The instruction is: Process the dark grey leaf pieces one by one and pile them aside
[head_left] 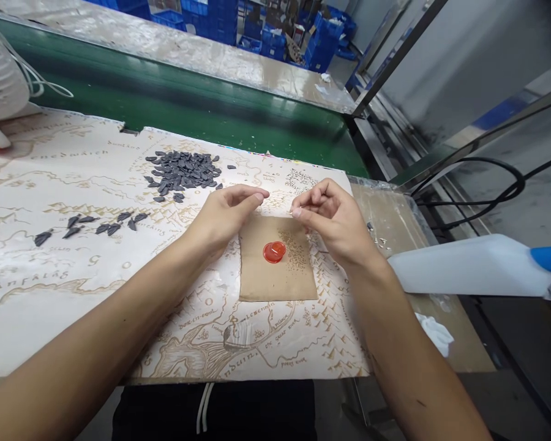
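A brown cloth-like square (257, 283) lies flat on the map-printed sheet in front of me. On it rest a small red dish (272, 253), with what looks like a glossy red-orange piece inside, and a scatter of tiny brownish grains (296, 251). My left hand (227, 214) hovers over the square's upper left corner, thumb and forefinger tips together. Above the upper right corner is my right hand (333, 220), its thumb and forefinger pinched. Whatever either pinch holds is too small to make out.
Dark grey leaf-shaped pieces (183, 171) are heaped at upper left, with several loose ones (114, 228) nearer. Tiny dark bits (302, 179) lie beyond my right hand. A white bottle with a blue cap (472, 264) is at right, a fan (2, 76) at far left, a green belt (188, 107) behind.
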The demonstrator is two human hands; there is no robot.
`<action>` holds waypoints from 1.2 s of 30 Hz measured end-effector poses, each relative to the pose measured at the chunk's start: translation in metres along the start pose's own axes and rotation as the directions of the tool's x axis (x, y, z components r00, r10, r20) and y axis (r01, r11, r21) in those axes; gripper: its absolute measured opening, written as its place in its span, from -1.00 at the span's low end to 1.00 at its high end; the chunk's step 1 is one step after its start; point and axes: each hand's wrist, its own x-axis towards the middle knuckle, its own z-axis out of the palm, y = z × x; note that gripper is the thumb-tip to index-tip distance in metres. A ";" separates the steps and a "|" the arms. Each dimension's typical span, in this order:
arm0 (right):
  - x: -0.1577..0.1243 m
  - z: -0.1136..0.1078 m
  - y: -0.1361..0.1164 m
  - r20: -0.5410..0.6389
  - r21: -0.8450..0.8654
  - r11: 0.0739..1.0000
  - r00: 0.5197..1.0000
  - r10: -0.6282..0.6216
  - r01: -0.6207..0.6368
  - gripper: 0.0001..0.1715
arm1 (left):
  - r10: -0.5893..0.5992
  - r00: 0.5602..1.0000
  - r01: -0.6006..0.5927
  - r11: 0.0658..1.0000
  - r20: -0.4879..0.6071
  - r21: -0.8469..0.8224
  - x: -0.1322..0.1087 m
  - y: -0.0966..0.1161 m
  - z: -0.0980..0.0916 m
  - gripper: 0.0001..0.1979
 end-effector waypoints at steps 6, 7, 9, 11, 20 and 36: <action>-0.001 0.013 0.001 -0.041 0.246 0.968 0.997 0.061 -0.049 -0.29 | -0.015 0.992 0.029 0.994 0.127 -0.109 -0.006 -0.005 0.003 -0.90; -0.001 0.013 0.001 -0.050 0.257 0.965 0.997 0.061 -0.046 -0.29 | -0.020 0.990 0.037 0.992 0.143 -0.119 -0.006 -0.007 0.004 -0.88; -0.001 0.014 0.002 -0.060 0.261 0.965 0.997 0.053 -0.036 -0.29 | -0.037 0.983 0.061 0.990 0.180 -0.131 -0.008 -0.010 0.005 -0.83; -0.001 0.013 0.003 -0.060 0.249 0.968 0.997 0.039 -0.022 -0.29 | -0.047 0.976 0.078 0.987 0.213 -0.139 -0.008 -0.013 0.005 -0.79; 0.000 0.014 0.004 -0.041 0.250 0.968 0.999 0.006 0.005 -0.30 | -0.036 0.973 0.082 0.977 0.229 -0.196 -0.008 -0.018 0.007 -0.84; -0.002 0.017 0.004 -0.016 0.300 0.954 1.000 0.000 0.004 -0.35 | -0.067 0.969 0.123 0.966 0.236 -0.228 -0.009 -0.015 0.009 -0.92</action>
